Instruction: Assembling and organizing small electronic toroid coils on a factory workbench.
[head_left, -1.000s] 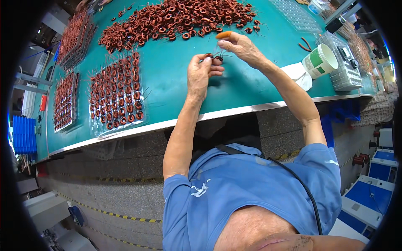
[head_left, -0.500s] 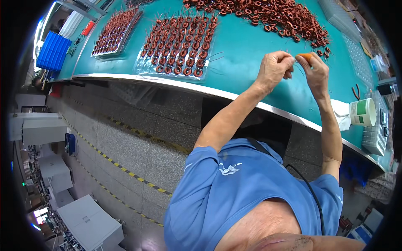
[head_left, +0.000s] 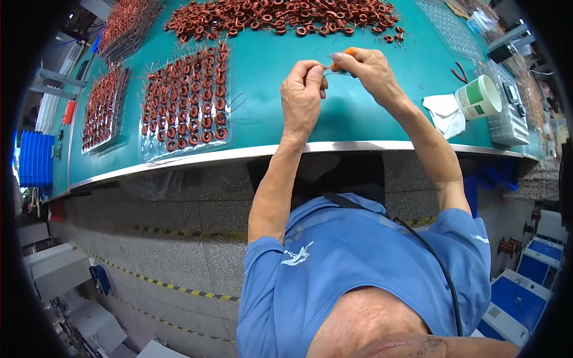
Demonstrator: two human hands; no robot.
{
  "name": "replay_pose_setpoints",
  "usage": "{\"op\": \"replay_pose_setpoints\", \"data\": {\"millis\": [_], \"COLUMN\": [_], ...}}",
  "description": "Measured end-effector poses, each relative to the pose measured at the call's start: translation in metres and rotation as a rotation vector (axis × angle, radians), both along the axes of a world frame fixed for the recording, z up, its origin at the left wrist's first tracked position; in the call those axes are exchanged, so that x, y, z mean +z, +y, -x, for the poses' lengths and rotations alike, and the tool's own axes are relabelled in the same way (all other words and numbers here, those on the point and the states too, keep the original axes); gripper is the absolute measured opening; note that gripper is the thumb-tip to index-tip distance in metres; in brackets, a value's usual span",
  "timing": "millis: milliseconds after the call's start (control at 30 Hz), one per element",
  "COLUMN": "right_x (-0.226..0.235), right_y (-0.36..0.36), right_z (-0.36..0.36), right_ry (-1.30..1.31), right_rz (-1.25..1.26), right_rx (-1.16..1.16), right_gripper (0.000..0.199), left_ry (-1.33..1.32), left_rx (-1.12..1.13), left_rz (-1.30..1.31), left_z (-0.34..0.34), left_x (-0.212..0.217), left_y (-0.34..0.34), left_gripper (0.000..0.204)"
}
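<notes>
Over the green work table my left hand (head_left: 302, 95) is closed in a pinch. Its fingers hide most of what looks like a small wire coil; thin dark leads show at the fingertips. To the right, my right hand (head_left: 371, 73) grips an orange-handled tool (head_left: 349, 54), with the tip end toward my left fingers. The two hands are nearly touching. Beyond them lies a wide heap of copper-coloured ring coils (head_left: 286, 17). At left, a clear plastic tray (head_left: 224, 134) holds rows of upright ring coils (head_left: 194, 98).
More filled trays (head_left: 104, 110) stand farther left, near a blue bin (head_left: 36, 158). On the right are a white cloth (head_left: 444, 114), a tipped white-and-green tub (head_left: 480, 98), pliers (head_left: 460, 72) and stacked clear trays (head_left: 507, 125). The table's pale front edge (head_left: 358, 145) runs under my forearms.
The view has turned, so the table and its things appear shifted left and more level. Both hands stay close together, still pinching, with the orange-handled tool still in my right hand.
</notes>
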State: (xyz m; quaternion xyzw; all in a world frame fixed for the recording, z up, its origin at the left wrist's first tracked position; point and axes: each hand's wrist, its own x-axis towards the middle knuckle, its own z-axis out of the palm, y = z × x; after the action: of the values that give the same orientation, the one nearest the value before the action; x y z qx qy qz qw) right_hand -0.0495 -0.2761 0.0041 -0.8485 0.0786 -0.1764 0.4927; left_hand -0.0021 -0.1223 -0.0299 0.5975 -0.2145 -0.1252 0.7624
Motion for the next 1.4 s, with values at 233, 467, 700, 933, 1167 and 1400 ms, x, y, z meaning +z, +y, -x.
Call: {"op": "replay_pose_setpoints", "data": {"millis": [233, 467, 700, 933, 1167, 1400], "right_x": [-0.008, -0.024, -0.04, -0.045, -0.011, -0.03], "right_y": [0.006, 0.007, 0.008, 0.023, 0.027, 0.023], "right_z": [-0.011, -0.005, 0.021, 0.023, 0.032, 0.031], "right_ry": [0.195, 0.117, 0.09, -0.032, -0.05, -0.078], "right_rz": [-0.517, -0.423, -0.432, -0.418, -0.592, -0.552], "right_rx": [0.13, 0.158, 0.249, 0.118, -0.008, 0.04], "right_gripper": [0.034, 0.043, 0.034, 0.03, 0.032, 0.033], "left_ry": [0.07, 0.143, 0.0, -0.087, -0.095, 0.025], "left_rx": [0.029, -0.148, -0.166, -0.181, -0.209, -0.316], "left_rz": [0.15, 0.077, 0.036, -0.081, -0.018, 0.053], "left_z": [0.008, 0.0, 0.002, 0.005, 0.007, 0.009], "left_x": [-0.008, -0.013, -0.007, -0.007, 0.002, -0.004], "left_y": [0.008, 0.031, 0.036, 0.03, 0.036, 0.043], "left_gripper": [0.016, 0.027, 0.035, 0.027, 0.026, 0.027]}}
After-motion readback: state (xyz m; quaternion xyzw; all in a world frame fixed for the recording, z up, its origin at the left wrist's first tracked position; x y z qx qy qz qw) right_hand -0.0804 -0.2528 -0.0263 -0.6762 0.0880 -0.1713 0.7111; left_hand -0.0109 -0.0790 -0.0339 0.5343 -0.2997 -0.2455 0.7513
